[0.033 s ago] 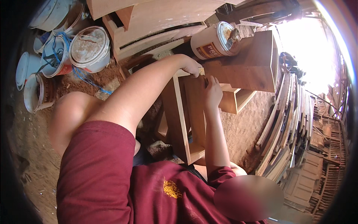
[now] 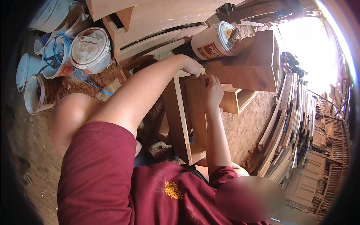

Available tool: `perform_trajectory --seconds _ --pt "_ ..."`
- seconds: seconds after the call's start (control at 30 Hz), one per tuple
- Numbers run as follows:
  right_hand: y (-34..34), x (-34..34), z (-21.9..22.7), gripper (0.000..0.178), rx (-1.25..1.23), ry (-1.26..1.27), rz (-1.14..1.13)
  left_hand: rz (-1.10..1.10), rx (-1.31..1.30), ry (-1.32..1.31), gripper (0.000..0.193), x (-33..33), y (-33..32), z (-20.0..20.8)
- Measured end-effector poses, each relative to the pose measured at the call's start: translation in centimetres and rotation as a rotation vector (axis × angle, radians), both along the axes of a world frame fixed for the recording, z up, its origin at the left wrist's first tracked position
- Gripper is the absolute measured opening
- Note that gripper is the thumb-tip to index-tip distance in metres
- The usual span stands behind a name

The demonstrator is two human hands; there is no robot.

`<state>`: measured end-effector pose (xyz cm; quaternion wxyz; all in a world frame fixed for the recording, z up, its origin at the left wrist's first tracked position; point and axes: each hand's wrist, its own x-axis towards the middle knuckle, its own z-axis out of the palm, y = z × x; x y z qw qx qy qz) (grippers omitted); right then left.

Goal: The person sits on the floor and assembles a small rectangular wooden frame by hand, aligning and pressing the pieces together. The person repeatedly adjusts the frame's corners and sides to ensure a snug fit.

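An open wooden drawer box [image 2: 176, 116] stands tilted on its end before me, its far end away from my body. My left hand [image 2: 192, 67] reaches over from the left and is closed at the far corner, fingers bent down on the edge. A small pale yellow patch shows beside those fingertips; whether it is a separate piece I cannot tell. My right hand [image 2: 214, 92] lies along the right side board, fingers curled over its top near the same corner. The fingertips of the two hands are close together but apart.
Behind the drawer stand a larger wooden box [image 2: 247, 65] and a smaller open one [image 2: 240, 100]. A white bucket [image 2: 208, 43] lies against them. Several buckets [image 2: 90, 50] with blue cord [image 2: 84, 78] are at the far left. Stacked planks [image 2: 285, 120] line the right. A wooden cabinet [image 2: 161, 22] stands at the back.
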<state>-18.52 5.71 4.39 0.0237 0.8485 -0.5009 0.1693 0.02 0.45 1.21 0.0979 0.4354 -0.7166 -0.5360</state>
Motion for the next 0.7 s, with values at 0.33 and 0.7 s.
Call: perform_trajectory --seconds 0.33,0.7 --pt "-1.2 -1.1 -0.5 0.019 0.048 -0.034 0.059 -0.093 0.024 -0.086 0.065 -0.1 -0.6 0.4" --pt "2.2 -5.9 -0.1 0.018 0.084 0.028 -0.058 -0.029 0.033 -0.072 0.060 0.1 -0.6 0.0"
